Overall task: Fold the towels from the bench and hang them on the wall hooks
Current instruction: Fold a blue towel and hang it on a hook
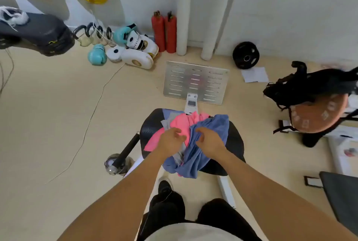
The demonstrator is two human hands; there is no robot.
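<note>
Blue towel (205,143) atop the heap on the black bench (235,143), pink towel (180,124) beneath: with left hand (170,140) loosely spread and right hand (210,140) seemingly pinching blue cloth, best lifted clear by one edge, shaken flat before folding.

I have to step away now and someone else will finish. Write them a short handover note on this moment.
Left hand: fingers relaxed over the pink towel, no grip yet.
Right hand: reaching onto the blue towel; grip not clear.
Towels, a grey one included, lie crumpled in a heap on the black bench.
Done: nothing folded.
Left: fold each, hang on hooks, which are out of view.
</note>
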